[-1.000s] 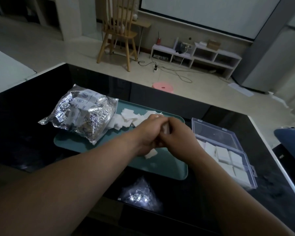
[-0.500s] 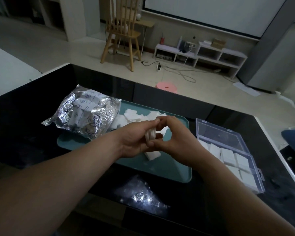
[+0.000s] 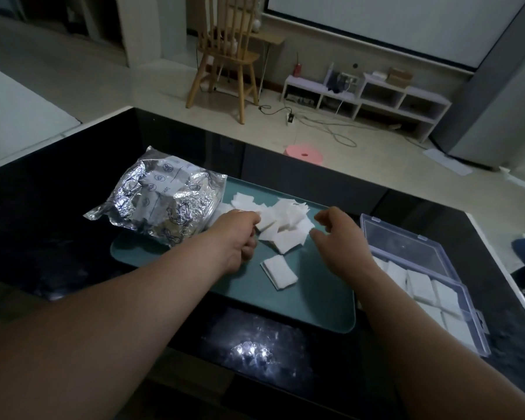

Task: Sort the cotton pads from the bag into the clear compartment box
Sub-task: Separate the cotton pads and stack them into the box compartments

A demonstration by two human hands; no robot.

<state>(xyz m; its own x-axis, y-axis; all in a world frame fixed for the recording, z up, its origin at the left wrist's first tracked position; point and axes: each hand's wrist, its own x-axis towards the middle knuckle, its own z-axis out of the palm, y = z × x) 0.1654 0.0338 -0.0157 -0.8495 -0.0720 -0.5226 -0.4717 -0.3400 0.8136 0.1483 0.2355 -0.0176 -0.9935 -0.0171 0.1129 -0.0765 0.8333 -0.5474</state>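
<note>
A crinkled silver bag lies on the left end of a teal tray. Loose white cotton pads are heaped on the tray just right of the bag. A small squared stack of pads lies alone nearer me. My left hand is curled at the left edge of the heap, and its fingertips are hidden. My right hand hovers at the heap's right edge, fingers apart and empty. The clear compartment box sits right of the tray, lid up, with pads in several cells.
Everything rests on a glossy black table with a bright lamp reflection near my side. Beyond the table's far edge are a pink stool, a wooden chair and a low white shelf.
My hands were together holding a small stack of pads. They have parted, the stack now lies on the tray between them, and both hands sit at the heap.
</note>
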